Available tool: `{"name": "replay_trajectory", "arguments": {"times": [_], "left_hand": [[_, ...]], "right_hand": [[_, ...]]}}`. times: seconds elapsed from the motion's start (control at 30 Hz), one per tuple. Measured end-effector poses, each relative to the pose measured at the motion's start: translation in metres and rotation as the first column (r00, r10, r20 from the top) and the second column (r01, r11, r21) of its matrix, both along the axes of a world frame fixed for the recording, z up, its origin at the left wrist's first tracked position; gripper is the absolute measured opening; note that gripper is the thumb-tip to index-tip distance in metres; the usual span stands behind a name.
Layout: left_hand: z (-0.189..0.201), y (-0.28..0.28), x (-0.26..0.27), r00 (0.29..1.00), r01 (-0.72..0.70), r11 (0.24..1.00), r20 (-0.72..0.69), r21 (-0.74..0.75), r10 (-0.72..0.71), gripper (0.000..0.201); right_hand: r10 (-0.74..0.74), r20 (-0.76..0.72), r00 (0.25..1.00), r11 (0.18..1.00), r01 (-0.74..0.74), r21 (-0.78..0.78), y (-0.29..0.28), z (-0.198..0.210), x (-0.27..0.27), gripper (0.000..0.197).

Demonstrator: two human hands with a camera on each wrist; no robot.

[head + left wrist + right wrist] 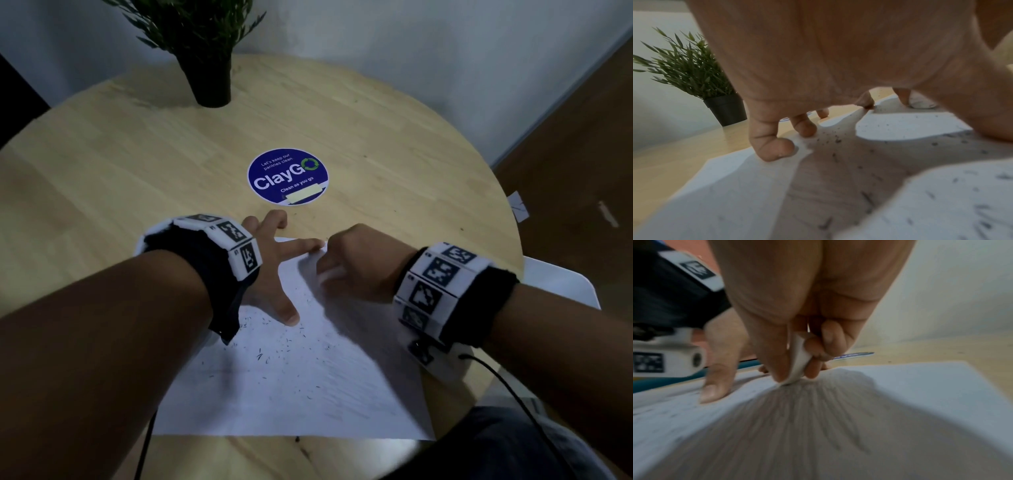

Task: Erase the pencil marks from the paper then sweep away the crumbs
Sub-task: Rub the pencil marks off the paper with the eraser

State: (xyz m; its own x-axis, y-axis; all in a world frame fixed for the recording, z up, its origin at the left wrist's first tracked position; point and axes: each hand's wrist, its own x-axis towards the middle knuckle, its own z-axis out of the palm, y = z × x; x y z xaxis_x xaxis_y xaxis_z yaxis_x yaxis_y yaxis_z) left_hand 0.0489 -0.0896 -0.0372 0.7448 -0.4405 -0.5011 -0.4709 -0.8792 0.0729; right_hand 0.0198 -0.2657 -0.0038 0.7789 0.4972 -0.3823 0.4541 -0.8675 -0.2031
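Observation:
A white sheet of paper (294, 387) lies on the round wooden table (137, 171), strewn with dark eraser crumbs (263, 356). My left hand (274, 267) spreads flat over the paper's far left part, fingertips (774, 149) pressing it down. My right hand (352, 260) pinches a white eraser (799, 363) between thumb and fingers, its tip against the paper (900, 394) near the far edge. The eraser (330, 274) shows only as a blurred white patch in the head view. Faint pencil strokes (838, 426) remain below the eraser.
A potted plant (209, 68) stands at the table's far side. A round blue sticker (287, 176) lies just beyond the paper. A white chair (561, 284) sits at the right. Cables run from both wrist bands.

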Motion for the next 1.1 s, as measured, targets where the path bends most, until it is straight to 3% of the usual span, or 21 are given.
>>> {"name": "replay_trajectory", "arguments": {"times": [0.07,0.2,0.37,0.5,0.57,0.67,0.77,0.87,1.0,1.1], "left_hand": [[0.000,-0.001,0.000,1.000,-0.001,1.000,-0.001,-0.001,0.001,0.115],[0.000,-0.001,0.000,1.000,0.000,1.000,-0.005,-0.005,0.000,0.115],[0.002,0.000,-0.001,1.000,-0.004,1.000,-0.007,-0.009,0.004,0.111],[0.002,-0.002,0.002,0.999,-0.012,1.000,-0.041,0.014,0.013,0.114],[0.002,-0.002,0.001,0.999,-0.016,1.000,-0.030,-0.008,0.015,0.114],[0.002,-0.001,-0.001,1.000,-0.003,1.000,-0.012,-0.024,0.003,0.111],[0.003,-0.002,0.000,1.000,-0.008,1.000,-0.011,0.003,0.008,0.113],[0.003,-0.002,-0.001,1.000,-0.007,1.000,-0.003,-0.004,0.007,0.114],[0.003,-0.001,-0.003,1.000,-0.025,0.999,0.010,-0.028,0.025,0.114],[0.007,-0.003,-0.007,1.000,-0.025,0.999,0.015,-0.021,0.026,0.113]], "right_hand": [[0.018,0.020,1.000,1.000,-0.017,-0.014,-0.002,-0.001,-0.003,0.018],[0.146,-0.103,0.984,0.989,-0.148,-0.015,0.004,0.003,-0.017,0.017],[0.137,0.029,0.990,0.991,-0.137,0.003,0.001,0.000,0.003,0.017],[0.189,-0.127,0.974,0.982,-0.190,0.009,-0.008,0.001,-0.008,0.020],[0.212,-0.105,0.972,0.977,-0.208,0.044,-0.004,0.002,-0.003,0.019],[0.160,0.016,0.987,0.982,-0.161,0.104,0.004,-0.004,0.001,0.018],[0.091,-0.068,0.994,0.994,-0.086,0.064,-0.004,-0.005,-0.008,0.016],[0.111,-0.161,0.981,0.994,-0.109,0.020,-0.006,0.005,-0.008,0.016],[-0.007,-0.051,0.999,0.999,0.009,0.034,0.002,0.006,0.004,0.010],[-0.038,-0.029,0.999,0.998,0.037,-0.055,0.000,0.002,0.000,0.014]]}}
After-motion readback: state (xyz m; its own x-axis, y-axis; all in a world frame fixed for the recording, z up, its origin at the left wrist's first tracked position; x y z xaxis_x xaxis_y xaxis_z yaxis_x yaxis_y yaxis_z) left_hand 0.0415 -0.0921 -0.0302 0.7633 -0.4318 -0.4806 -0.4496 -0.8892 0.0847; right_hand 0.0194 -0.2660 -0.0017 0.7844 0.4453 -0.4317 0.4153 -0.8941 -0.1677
